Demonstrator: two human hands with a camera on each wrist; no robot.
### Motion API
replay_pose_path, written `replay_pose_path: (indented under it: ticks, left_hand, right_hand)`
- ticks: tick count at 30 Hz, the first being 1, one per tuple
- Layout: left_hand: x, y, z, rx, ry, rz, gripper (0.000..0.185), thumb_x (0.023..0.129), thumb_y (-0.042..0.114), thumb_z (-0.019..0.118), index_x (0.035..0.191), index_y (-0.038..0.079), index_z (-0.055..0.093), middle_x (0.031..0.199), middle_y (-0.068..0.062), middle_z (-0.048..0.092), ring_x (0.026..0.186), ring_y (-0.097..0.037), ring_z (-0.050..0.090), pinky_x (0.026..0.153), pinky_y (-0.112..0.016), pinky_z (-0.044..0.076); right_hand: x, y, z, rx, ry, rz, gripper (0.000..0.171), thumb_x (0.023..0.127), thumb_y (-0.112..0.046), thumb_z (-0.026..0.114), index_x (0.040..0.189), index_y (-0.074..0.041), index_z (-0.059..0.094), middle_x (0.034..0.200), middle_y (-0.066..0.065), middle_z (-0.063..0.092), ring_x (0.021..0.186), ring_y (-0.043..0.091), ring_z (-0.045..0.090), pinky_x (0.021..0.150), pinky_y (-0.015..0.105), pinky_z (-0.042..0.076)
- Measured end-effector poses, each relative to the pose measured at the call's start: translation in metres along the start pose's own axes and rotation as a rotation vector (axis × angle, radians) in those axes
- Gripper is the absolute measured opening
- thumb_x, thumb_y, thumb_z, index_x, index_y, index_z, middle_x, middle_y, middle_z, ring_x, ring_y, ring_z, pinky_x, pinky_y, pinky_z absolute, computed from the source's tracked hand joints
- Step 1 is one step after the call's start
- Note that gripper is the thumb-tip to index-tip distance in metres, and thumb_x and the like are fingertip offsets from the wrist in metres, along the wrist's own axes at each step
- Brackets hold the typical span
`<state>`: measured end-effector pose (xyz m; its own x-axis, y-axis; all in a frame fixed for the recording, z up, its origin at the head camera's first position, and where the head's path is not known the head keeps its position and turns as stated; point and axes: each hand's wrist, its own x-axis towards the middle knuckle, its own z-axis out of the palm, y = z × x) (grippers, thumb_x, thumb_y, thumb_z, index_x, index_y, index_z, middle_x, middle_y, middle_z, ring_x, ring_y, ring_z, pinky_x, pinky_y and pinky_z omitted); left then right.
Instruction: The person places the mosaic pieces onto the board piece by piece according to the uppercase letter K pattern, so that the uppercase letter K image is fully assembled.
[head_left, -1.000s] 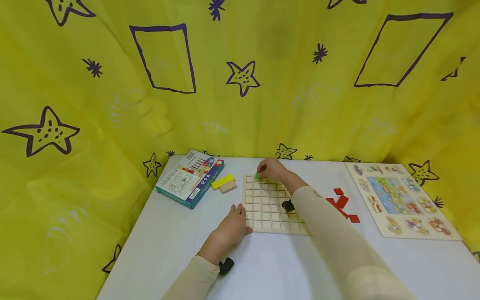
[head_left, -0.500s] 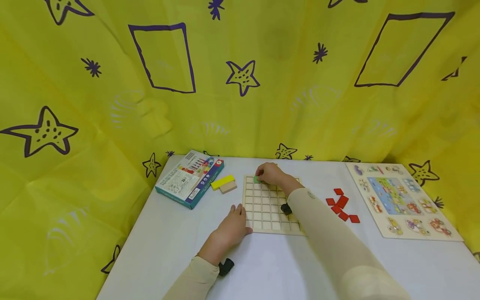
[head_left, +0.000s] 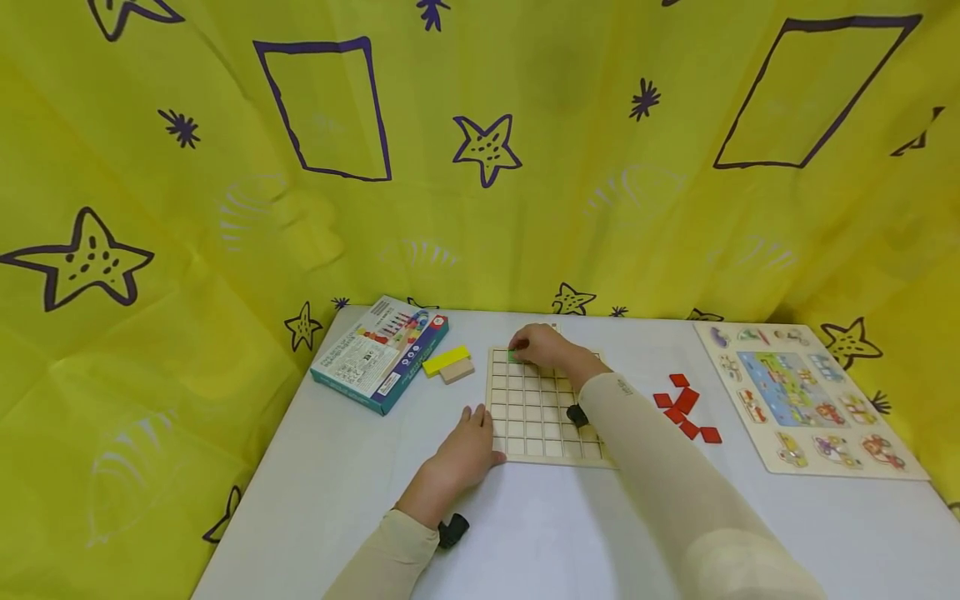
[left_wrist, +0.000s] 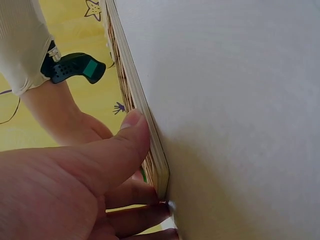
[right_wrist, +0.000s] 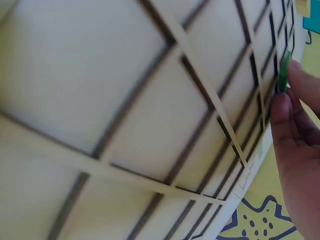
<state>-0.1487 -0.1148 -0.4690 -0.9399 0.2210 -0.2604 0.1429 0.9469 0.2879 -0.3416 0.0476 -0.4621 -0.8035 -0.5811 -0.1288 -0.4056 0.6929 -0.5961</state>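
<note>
A pale wooden grid board (head_left: 534,427) with square cells lies on the table. My right hand (head_left: 542,347) is over its far left corner and pinches a small green tile (right_wrist: 284,74) between thumb and fingertips. The tile sits right at the corner cell, largely covered by the fingers in the head view. At the near left corner my left hand (head_left: 469,450) holds the board, thumb (left_wrist: 134,131) against the front edge and fingers along the left side. Most of the board's right part is hidden under the right forearm.
Left of the board lie a yellow block (head_left: 446,361) and a tan block (head_left: 457,372), beside a game box (head_left: 378,354). Several red tiles (head_left: 688,401) are scattered to the right, and a picture puzzle board (head_left: 761,446) lies farther right. A yellow curtain (head_left: 480,242) hangs behind the table.
The right hand has lowered slightly and the green tile, more upright before, now lies lower at the corner cell. The left hand stays on the board's corner. The head view has tilted slightly.
</note>
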Motion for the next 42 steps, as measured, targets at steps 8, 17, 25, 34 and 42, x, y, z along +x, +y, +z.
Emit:
replay_pose_path:
  ticks: [8,17,25,34,42]
  left_hand:
    - [0.002,0.001,-0.001,-0.002,0.0,-0.009,0.076,0.097,0.037,0.067,0.149,-0.01,0.038,0.158,-0.024,0.034,0.146,-0.041,0.028,0.115,-0.044,0.034]
    - [0.001,0.001,0.0,-0.001,0.0,-0.006,0.076,0.096,0.037,0.067,0.149,-0.01,0.038,0.158,-0.024,0.034,0.146,-0.042,0.029,0.116,-0.044,0.033]
    - [0.002,0.0,0.0,0.007,-0.015,-0.004,0.076,0.097,0.038,0.066,0.15,-0.01,0.037,0.158,-0.024,0.033,0.147,-0.041,0.028,0.115,-0.044,0.033]
    - [0.0,0.005,-0.003,-0.013,-0.018,-0.005,0.075,0.098,0.037,0.065,0.15,-0.01,0.037,0.159,-0.023,0.032,0.147,-0.041,0.027,0.115,-0.045,0.034]
    - [0.0,0.003,-0.001,0.001,0.004,0.001,0.076,0.097,0.036,0.066,0.149,-0.011,0.038,0.158,-0.024,0.032,0.147,-0.042,0.028,0.115,-0.045,0.033]
  right_hand:
    - [0.001,0.004,0.002,0.03,0.026,-0.017,0.018,0.094,-0.007,0.071,0.112,-0.003,0.073,0.11,0.009,0.068,0.105,0.026,0.063,0.09,0.038,0.054]
    - [-0.001,0.007,0.005,0.076,0.045,0.001,0.023,0.094,-0.008,0.071,0.117,-0.003,0.071,0.111,0.009,0.067,0.103,0.025,0.062,0.089,0.039,0.053]
    - [0.001,0.0,0.001,0.093,-0.005,0.058,0.014,0.094,-0.006,0.072,0.108,-0.004,0.072,0.106,0.009,0.068,0.1,0.025,0.063,0.084,0.038,0.054]
    - [-0.008,0.0,-0.01,0.124,-0.009,0.08,0.028,0.094,-0.008,0.072,0.121,-0.003,0.069,0.114,0.011,0.067,0.105,0.026,0.062,0.087,0.039,0.054]
    - [-0.051,0.027,-0.065,0.122,0.109,0.061,0.028,0.1,-0.007,0.062,0.126,0.002,0.066,0.112,0.014,0.066,0.1,0.035,0.062,0.075,0.038,0.054]
